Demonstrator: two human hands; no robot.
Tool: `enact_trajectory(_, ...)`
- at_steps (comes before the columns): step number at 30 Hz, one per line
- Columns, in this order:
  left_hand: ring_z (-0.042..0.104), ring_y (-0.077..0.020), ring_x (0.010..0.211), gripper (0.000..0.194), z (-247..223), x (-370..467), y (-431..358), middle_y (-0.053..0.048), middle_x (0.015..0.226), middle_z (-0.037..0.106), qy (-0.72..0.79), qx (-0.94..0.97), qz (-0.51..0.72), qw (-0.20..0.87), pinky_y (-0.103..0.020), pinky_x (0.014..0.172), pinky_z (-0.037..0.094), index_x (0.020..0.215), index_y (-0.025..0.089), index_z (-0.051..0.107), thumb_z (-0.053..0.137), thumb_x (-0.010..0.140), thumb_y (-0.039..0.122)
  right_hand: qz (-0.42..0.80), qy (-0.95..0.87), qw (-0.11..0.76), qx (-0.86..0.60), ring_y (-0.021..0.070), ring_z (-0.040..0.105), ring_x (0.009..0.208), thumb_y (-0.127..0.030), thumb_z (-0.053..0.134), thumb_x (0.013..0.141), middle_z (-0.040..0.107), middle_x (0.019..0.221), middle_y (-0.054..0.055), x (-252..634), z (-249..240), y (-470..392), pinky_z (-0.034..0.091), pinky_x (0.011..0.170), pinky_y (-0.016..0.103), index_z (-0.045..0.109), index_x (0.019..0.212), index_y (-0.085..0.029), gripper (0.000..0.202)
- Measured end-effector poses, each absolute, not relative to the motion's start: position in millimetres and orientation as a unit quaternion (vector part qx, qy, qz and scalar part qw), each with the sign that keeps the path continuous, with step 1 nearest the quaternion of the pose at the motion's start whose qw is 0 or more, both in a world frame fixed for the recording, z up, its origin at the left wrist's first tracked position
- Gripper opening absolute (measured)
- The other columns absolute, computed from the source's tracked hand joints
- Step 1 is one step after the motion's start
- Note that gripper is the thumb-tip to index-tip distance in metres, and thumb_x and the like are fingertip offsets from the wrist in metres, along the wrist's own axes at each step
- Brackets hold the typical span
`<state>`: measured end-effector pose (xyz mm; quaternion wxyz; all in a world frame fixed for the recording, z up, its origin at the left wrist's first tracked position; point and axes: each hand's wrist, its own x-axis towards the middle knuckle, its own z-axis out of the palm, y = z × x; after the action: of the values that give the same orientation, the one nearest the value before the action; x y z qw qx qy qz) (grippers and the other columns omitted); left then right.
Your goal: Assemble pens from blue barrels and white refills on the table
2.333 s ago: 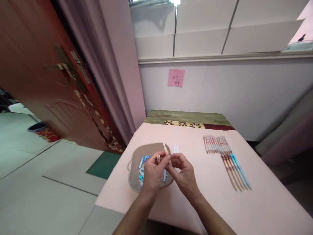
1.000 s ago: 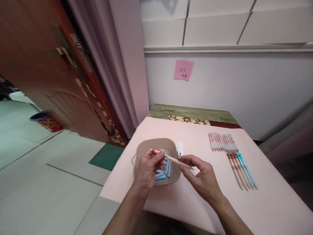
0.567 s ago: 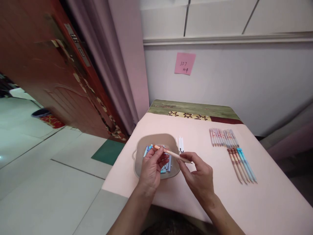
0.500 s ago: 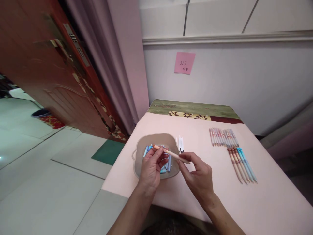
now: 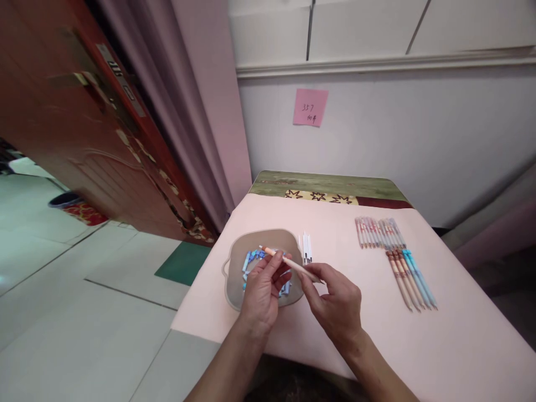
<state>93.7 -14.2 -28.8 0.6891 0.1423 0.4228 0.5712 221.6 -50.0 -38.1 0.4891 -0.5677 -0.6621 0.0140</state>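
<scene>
My left hand (image 5: 260, 290) pinches a cream pen (image 5: 295, 266) near its orange-brown end, where a small white tip sticks out. My right hand (image 5: 338, 296) grips the same pen by its lower, pointed end. The pen slants down to the right over a beige plastic basin (image 5: 235, 254). Inside the basin lie several blue pen parts (image 5: 247, 261), partly hidden behind my left hand. White pen refills (image 5: 307, 247) with dark tips rest on the table just beyond the basin's right edge.
A row of pale, patterned pens (image 5: 379, 233) lies on the right of the pink-covered table (image 5: 335, 229). Just below it are cream pens (image 5: 402, 282) with brown tops and blue pens (image 5: 420, 282). A pink note (image 5: 310, 108) is on the wall; a wooden door (image 5: 96, 139) stands left.
The view has shifted slightly. Both hands keep hold of the pen, and a small white tip now shows at its brown end.
</scene>
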Motion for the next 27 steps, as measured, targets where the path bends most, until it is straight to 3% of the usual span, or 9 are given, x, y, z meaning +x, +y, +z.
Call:
enact_trajectory(3, 0.067, -0.0121, 0.068, 0.019, -26.3, 94.8, -14.2, -0.008, 0.085, 0.073, 0.429, 0.142, 0.570, 0.686, -0.018, 0.054, 0.054, 0.088, 0.012, 0.067, 0.074, 0.073, 0.020, 0.013, -0.667, 0.450, -0.594, 0.0128, 0.062, 0.057, -0.034, 0.056, 0.088, 0.069, 0.067, 0.001, 223.4, -38.7, -50.5, 0.042, 0.056, 0.023, 0.068, 0.081, -0.021, 0.019)
enact_trajectory(8, 0.066, -0.0108, 0.064, 0.021, -26.4, 94.6, -14.3, -0.006, 0.079, 0.072, 0.434, 0.159, 0.591, 0.661, -0.016, 0.054, 0.054, 0.086, 0.011, 0.067, 0.076, 0.070, 0.020, 0.070, -0.667, 0.462, -0.581, 0.0158, 0.065, 0.068, -0.038, 0.058, 0.085, 0.071, 0.083, 0.004, 223.7, -41.0, -52.0, 0.046, 0.061, 0.024, 0.061, 0.107, -0.019, 0.029)
enact_trajectory(11, 0.066, -0.0115, 0.065, 0.025, -27.7, 94.0, -15.3, -0.006, 0.081, 0.072, 0.438, 0.176, 0.589, 0.656, -0.018, 0.056, 0.054, 0.087, 0.012, 0.068, 0.078, 0.067, 0.023, 0.073, -0.668, 0.465, -0.576, 0.0153, 0.063, 0.066, -0.034, 0.054, 0.088, 0.069, 0.077, 0.004, 223.0, -40.6, -53.5, 0.045, 0.061, 0.023, 0.062, 0.091, -0.021, 0.017)
enact_trajectory(14, 0.066, -0.0115, 0.066, 0.027, -28.5, 93.6, -16.4, -0.006, 0.081, 0.072, 0.439, 0.186, 0.587, 0.654, -0.018, 0.056, 0.053, 0.087, 0.012, 0.068, 0.079, 0.066, 0.025, 0.056, -0.672, 0.434, -0.597, 0.0133, 0.059, 0.056, -0.035, 0.051, 0.091, 0.066, 0.064, 0.001, 223.8, -39.6, -54.4, 0.040, 0.056, 0.022, 0.064, 0.078, -0.021, 0.023)
enact_trajectory(20, 0.065, -0.0121, 0.067, 0.028, -30.2, 93.4, -16.4, -0.006, 0.082, 0.072, 0.439, 0.207, 0.591, 0.644, -0.020, 0.058, 0.051, 0.088, 0.012, 0.068, 0.078, 0.065, 0.025, 0.050, -0.667, 0.447, -0.594, 0.0153, 0.064, 0.066, -0.040, 0.058, 0.086, 0.070, 0.078, 0.003, 224.5, -41.0, -54.6, 0.043, 0.060, 0.023, 0.062, 0.098, -0.020, 0.024)
enact_trajectory(23, 0.066, -0.0131, 0.070, 0.029, -31.7, 94.1, -15.9, -0.007, 0.083, 0.073, 0.444, 0.220, 0.593, 0.635, -0.021, 0.061, 0.050, 0.088, 0.012, 0.069, 0.078, 0.065, 0.026, 0.060, -0.665, 0.448, -0.594, 0.0140, 0.062, 0.062, -0.037, 0.054, 0.089, 0.068, 0.072, 0.002, 223.3, -40.6, -55.9, 0.041, 0.058, 0.022, 0.063, 0.086, -0.021, 0.018)
enact_trajectory(27, 0.066, -0.0135, 0.069, 0.030, -32.7, 95.0, -15.7, -0.007, 0.081, 0.073, 0.443, 0.239, 0.591, 0.630, -0.023, 0.065, 0.051, 0.087, 0.013, 0.068, 0.078, 0.064, 0.029, 0.063, -0.672, 0.406, -0.616, 0.0119, 0.057, 0.048, -0.039, 0.044, 0.094, 0.063, 0.057, 0.000, 223.7, -40.4, -57.1, 0.034, 0.049, 0.022, 0.064, 0.072, -0.021, 0.035)
